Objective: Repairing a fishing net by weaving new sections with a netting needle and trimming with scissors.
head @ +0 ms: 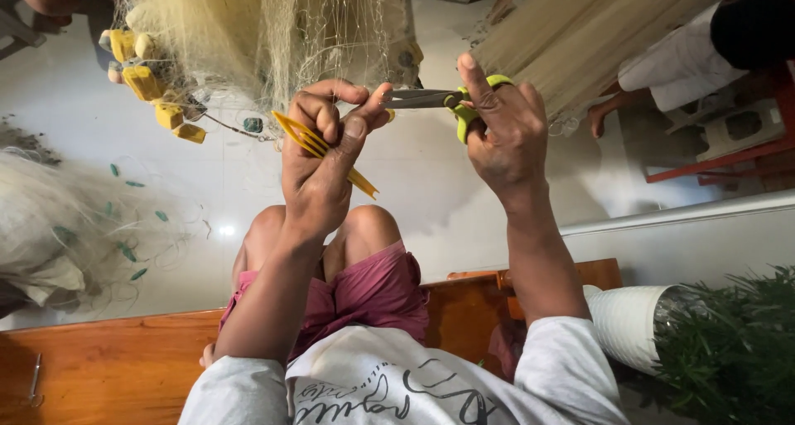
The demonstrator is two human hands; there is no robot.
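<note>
The left hand (323, 156) is curled shut around a yellow netting needle (319, 148), thumb and forefinger pinched together at the top, apparently on a fine strand of the net. The needle's long axis runs diagonally, from upper left behind the fingers down to a point at lower right below the palm. The right hand (501, 131) grips green-handled scissors (439, 100), fingers through the loops and forefinger raised; the blades lie nearly level and point left, their tips touching the left fingertips. Above both hands hangs a pale fishing net (265, 28) with yellow floats (145, 81) at its left edge. More net (58, 226) is heaped on the white floor, and a wooden bench (108, 359) lies under the person's knees.
</note>
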